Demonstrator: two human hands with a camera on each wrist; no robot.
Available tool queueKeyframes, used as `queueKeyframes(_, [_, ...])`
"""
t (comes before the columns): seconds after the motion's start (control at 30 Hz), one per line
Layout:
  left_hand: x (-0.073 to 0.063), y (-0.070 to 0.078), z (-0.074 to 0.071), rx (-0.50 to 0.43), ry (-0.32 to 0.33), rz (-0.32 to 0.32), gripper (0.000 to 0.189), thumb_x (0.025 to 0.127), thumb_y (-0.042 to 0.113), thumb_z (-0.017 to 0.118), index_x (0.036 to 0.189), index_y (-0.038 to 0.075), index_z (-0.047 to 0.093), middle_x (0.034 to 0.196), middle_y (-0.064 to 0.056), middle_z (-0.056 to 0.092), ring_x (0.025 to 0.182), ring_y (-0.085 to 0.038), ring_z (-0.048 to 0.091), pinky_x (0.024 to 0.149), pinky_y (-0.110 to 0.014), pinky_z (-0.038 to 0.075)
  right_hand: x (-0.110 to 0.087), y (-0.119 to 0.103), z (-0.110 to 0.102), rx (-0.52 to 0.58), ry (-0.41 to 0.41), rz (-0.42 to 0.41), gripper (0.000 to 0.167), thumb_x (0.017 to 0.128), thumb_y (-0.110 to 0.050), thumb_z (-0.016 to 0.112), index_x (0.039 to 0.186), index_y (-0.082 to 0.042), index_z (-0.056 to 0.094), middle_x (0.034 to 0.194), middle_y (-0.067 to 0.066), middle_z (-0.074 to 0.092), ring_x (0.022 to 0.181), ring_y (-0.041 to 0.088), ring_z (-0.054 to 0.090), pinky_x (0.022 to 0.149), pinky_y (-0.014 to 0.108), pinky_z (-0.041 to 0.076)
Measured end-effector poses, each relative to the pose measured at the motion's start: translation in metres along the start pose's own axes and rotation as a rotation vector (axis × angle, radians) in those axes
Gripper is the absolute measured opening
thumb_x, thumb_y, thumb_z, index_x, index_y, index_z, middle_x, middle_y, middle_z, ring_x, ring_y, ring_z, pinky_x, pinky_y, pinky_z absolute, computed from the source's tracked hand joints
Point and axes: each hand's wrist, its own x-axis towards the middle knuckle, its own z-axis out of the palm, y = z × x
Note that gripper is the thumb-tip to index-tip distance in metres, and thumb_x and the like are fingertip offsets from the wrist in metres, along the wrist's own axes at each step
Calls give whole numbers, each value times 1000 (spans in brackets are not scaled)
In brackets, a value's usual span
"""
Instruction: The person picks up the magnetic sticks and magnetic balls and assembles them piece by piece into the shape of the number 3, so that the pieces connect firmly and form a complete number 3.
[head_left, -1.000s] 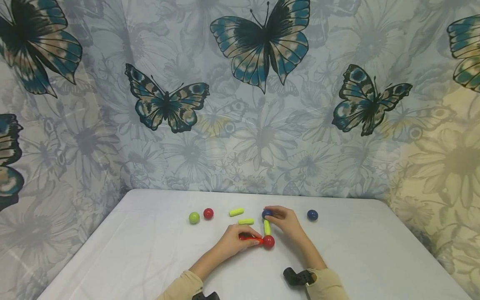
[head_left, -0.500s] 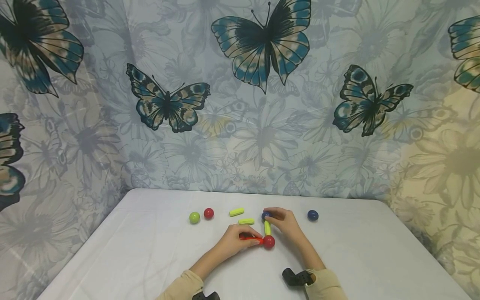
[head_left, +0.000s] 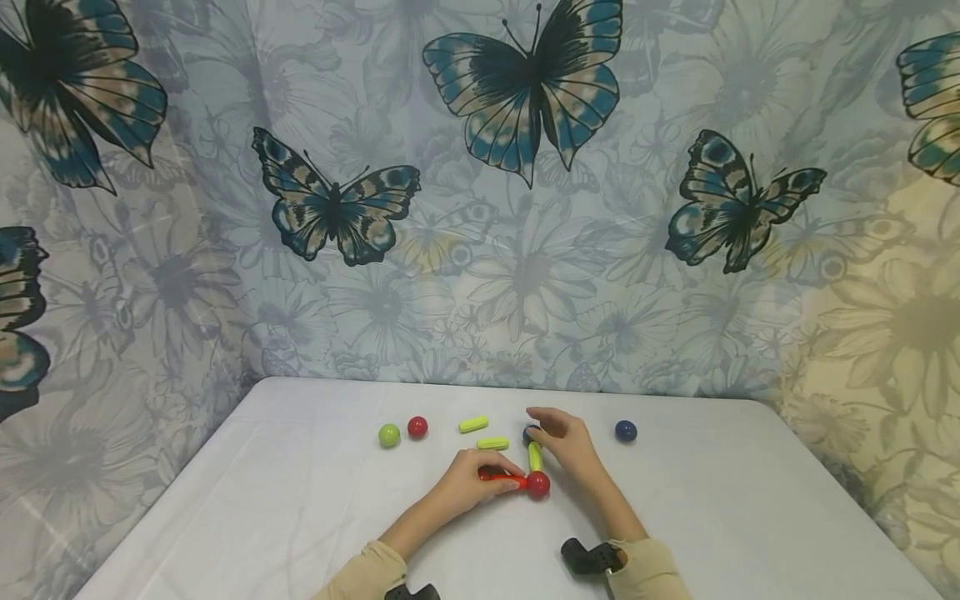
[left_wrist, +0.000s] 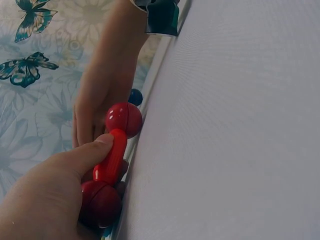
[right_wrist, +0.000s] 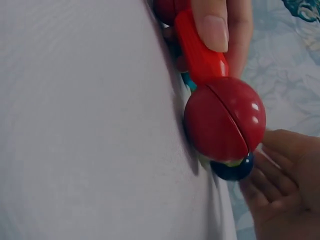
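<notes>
The left hand (head_left: 468,481) pinches a red rod (left_wrist: 111,161) between thumb and fingers; a red ball is fitted at each end, the left ball (left_wrist: 101,204) partly behind the hand and the right ball (head_left: 537,485) exposed. From the right ball, a yellow-green rod (head_left: 535,457) extends toward the far side, ending at a blue ball (head_left: 529,434). The right hand (head_left: 572,442) is positioned at this blue ball, thumb and index finger spread apart; whether the thumb contacts the ball cannot be told. The assembly is located near the middle of the white table (head_left: 300,508). Two loose yellow-green rods (head_left: 492,443) lie to its far left. Farther left are a loose red ball (head_left: 417,427) and a green ball (head_left: 388,435); a second blue ball (head_left: 626,431) lies right of the right hand.
</notes>
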Motion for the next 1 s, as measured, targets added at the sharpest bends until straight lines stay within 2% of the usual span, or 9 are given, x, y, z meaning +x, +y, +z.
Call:
queueKeyframes(0.1, [0, 0, 0, -4, -1, 7, 16, 85, 21, 76, 101, 20, 77, 97, 3, 76, 89, 0, 63, 79, -16, 51, 3, -8, 3, 40, 17, -36, 36, 89, -11, 70, 124, -4, 64, 130, 15, 64, 128, 33, 56, 108, 41, 45])
queueKeyframes(0.2, [0, 0, 0, -5, -1, 14, 16, 85, 20, 76, 101, 20, 77, 97, 4, 77, 92, -1, 64, 81, -17, 51, 5, -16, 8, 103, -1, -74, 37, 89, -8, 70, 124, -1, 63, 129, 19, 64, 127, 34, 57, 107, 40, 46])
queueKeyframes(0.3, [0, 1, 0, 1, -1, 16, 16, 85, 21, 76, 101, 20, 77, 98, 5, 77, 97, -1, 64, 86, -18, 51, 6, -23, 13, 119, -34, -88, 37, 89, -9, 70, 124, -1, 63, 126, 19, 66, 124, 34, 59, 105, 40, 48])
queueKeyframes(0.47, [0, 0, -1, 17, 4, 14, 17, 85, 23, 76, 102, 18, 76, 100, 6, 76, 104, -2, 63, 93, -20, 50, 7, -28, 21, 87, -103, -71, 35, 89, -10, 70, 123, -2, 65, 122, 17, 68, 120, 32, 62, 104, 42, 50])
queueKeyframes(0.73, [0, -1, 0, 32, 3, 13, 17, 85, 25, 75, 101, 20, 76, 102, 6, 75, 101, 0, 61, 88, -19, 50, 9, -23, 28, 40, -222, -112, 33, 90, -7, 67, 121, 4, 63, 121, 23, 67, 117, 38, 62, 99, 42, 53])
queueKeyframes(0.87, [0, 0, -1, 33, 5, 10, 16, 85, 26, 76, 100, 21, 76, 100, 7, 76, 95, 1, 59, 84, -17, 49, 12, -22, 31, 4, -245, -99, 31, 90, -7, 67, 119, 3, 65, 119, 20, 68, 115, 36, 64, 98, 41, 53])
queueKeyframes(1.0, [0, 0, -1, 30, 6, 12, 15, 85, 26, 75, 99, 20, 76, 100, 6, 76, 95, 2, 58, 84, -17, 48, 14, -24, 33, -17, -248, -50, 30, 89, -7, 68, 118, 0, 67, 118, 17, 70, 116, 34, 64, 100, 42, 52])
